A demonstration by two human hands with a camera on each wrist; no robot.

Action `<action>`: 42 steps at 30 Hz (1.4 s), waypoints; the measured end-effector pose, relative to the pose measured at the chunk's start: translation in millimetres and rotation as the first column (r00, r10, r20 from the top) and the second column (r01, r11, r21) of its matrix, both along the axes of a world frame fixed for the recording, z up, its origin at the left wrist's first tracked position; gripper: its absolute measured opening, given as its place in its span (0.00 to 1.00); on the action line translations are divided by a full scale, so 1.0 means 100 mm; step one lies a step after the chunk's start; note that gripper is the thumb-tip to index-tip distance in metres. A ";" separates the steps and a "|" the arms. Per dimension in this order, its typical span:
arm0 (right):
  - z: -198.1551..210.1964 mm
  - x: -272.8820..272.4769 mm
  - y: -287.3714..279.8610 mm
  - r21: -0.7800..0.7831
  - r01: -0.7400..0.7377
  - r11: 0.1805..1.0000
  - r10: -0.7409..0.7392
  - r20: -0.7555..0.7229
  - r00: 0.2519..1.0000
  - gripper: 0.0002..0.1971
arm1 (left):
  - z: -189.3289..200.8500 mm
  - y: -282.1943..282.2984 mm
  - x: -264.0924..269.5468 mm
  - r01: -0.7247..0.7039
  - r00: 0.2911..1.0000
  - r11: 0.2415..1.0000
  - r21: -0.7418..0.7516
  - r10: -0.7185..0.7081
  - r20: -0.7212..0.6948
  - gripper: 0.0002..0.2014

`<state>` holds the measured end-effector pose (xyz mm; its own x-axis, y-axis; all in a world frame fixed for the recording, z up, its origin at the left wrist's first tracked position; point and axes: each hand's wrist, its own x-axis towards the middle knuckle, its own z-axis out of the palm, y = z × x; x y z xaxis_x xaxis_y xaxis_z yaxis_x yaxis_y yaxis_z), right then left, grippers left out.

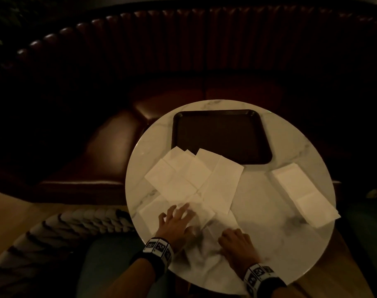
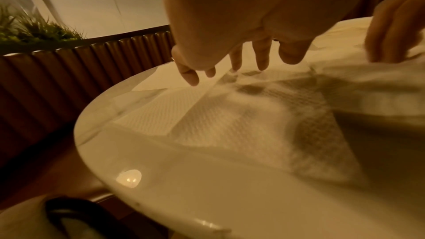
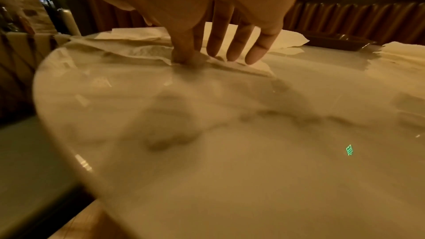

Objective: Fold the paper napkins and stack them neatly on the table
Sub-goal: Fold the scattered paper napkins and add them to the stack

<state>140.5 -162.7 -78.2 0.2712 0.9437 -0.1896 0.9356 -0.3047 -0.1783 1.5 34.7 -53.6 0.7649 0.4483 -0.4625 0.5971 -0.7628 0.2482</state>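
fingers (image 2: 262, 55) of left hand (image 1: 176, 224) spread and straight over the near napkin (image 1: 196, 211) at the counter (image 1: 269, 244) near edge. right hand (image 1: 237, 248) fingers (image 3: 236, 43) extended; whether thumb and index pinch its near corner i cannot tell. napkin lies just ahead of both hands, long axis toward the tray (image 1: 222, 136); left hand nearer its middle. folded stack (image 1: 301, 190) at right edge.
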 end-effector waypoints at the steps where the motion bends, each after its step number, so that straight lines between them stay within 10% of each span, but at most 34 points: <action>1: -0.02 0.03 -0.01 0.018 -0.010 1.000 0.009 0.024 1.000 0.22 | 0.00 0.02 0.00 -0.010 1.000 1.000 0.005 0.010 -0.009 0.24; 8: 0.38 0.18 -0.09 0.240 0.025 0.970 -0.014 -0.046 0.999 0.05 | 0.04 0.06 0.02 -0.091 0.996 0.995 -0.029 0.090 -0.029 0.31; 19: 1.38 0.45 -0.16 0.529 0.258 0.808 -0.056 -0.366 0.929 0.05 | 0.71 -0.44 0.03 -0.027 0.856 0.883 -0.469 0.263 0.445 0.32; 28: 1.96 0.48 -0.32 0.574 0.172 0.801 0.171 -0.494 0.852 0.05 | 1.30 -0.24 0.51 0.261 0.884 0.953 -0.151 -0.173 0.433 0.40; 36: 1.94 0.56 -0.48 0.469 0.297 0.832 0.038 -0.581 0.813 0.09 | 1.50 -0.12 0.70 0.344 0.889 0.932 -0.118 -0.283 0.359 0.10; 39: 1.87 0.64 -0.54 0.171 0.601 0.781 -0.276 -0.768 0.578 0.16 | 1.61 -0.07 0.68 0.342 0.872 0.929 -0.139 -0.259 0.415 0.10; 42: 1.74 0.55 -0.44 -0.328 0.809 0.487 -0.458 -0.885 -0.084 0.13 | 1.66 -0.01 0.67 0.340 0.852 0.937 -0.079 -0.271 0.448 0.09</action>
